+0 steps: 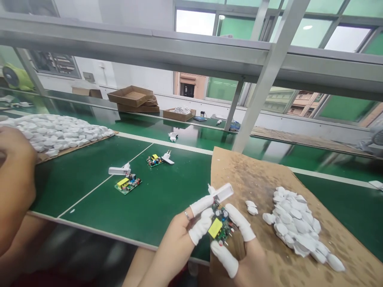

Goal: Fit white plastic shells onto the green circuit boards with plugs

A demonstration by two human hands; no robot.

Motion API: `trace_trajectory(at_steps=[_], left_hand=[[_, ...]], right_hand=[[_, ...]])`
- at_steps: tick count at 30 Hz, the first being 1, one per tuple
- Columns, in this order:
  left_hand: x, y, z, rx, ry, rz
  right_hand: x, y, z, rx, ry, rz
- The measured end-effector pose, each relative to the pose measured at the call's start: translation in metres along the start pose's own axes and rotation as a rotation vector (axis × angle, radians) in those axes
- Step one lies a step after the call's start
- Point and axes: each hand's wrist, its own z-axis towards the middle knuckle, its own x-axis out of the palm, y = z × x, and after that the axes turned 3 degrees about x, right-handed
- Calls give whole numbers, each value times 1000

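Note:
A small circuit board [220, 227] with a yellow transformer is held between my two hands, just over the front edge of the bench. A white plug housing piece [224, 192] sits at its upper end, seemingly joined to it. My left hand [187, 227], with white finger cots and a ring, is closed at the board's upper left, by the housing piece. White cots also cover the thumb and finger of my right hand [245, 249], which grips the board by its right and lower edges. Two similar boards [128, 184] [154, 160] with white plug pieces lie on the green bench [167, 199].
Stained cardboard [239, 175] at right bears a heap of small white pieces [296, 223]. Another white heap [66, 131] lies at far left, near another person's arm [14, 187]. Cardboard trays [131, 97] stand behind. A shelf beam [134, 38] and slanted post [260, 95] cross above.

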Motion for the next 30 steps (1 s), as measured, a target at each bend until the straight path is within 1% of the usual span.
trace_trajectory(at_steps=[3,6,9,12,14,15,18,20,21,22,24,25,26,27,28,29,30], left_hand=[[11,-3,-8,68,-91,134],[20,-4,-19,163,-153,232],[26,-1,-28,279,-212,358],[31,5,-33,378,-303,554],[34,9,-35,408,-325,654],[34,10,-36,397,-318,674],[27,9,-36,296,-250,634],[16,5,-33,264,-178,603],[9,2,-31,278,-101,620],[2,-2,-28,297,8,654],[-13,-12,-22,359,270,757],[-18,-16,-19,408,370,823],[-22,-20,-16,462,421,891],[-24,-22,-15,523,430,948],[-24,-22,-14,585,410,975],[-22,-21,-15,610,354,945],[-19,-18,-18,591,278,866]], right_hand=[[1,-7,-2,-109,-82,-68],[0,-11,-3,-177,-121,-50],[-3,-14,-6,-239,-118,-34],[-3,-19,-9,-303,-126,-99],[-3,-20,-9,-345,-150,-154],[-3,-20,-9,-362,-161,-174],[-11,-16,-5,-399,-129,-195],[-19,-11,-3,-426,-56,-185],[-23,-8,-2,-433,-11,-178],[-27,-6,-2,-432,30,-178],[-32,-4,-2,-409,101,-195],[-34,-4,-3,-398,131,-210],[-34,-4,-3,-395,150,-226],[-34,-4,-3,-401,158,-243],[-34,-5,-3,-420,158,-260],[-33,-6,-3,-445,150,-279],[-31,-7,-3,-473,132,-299]])
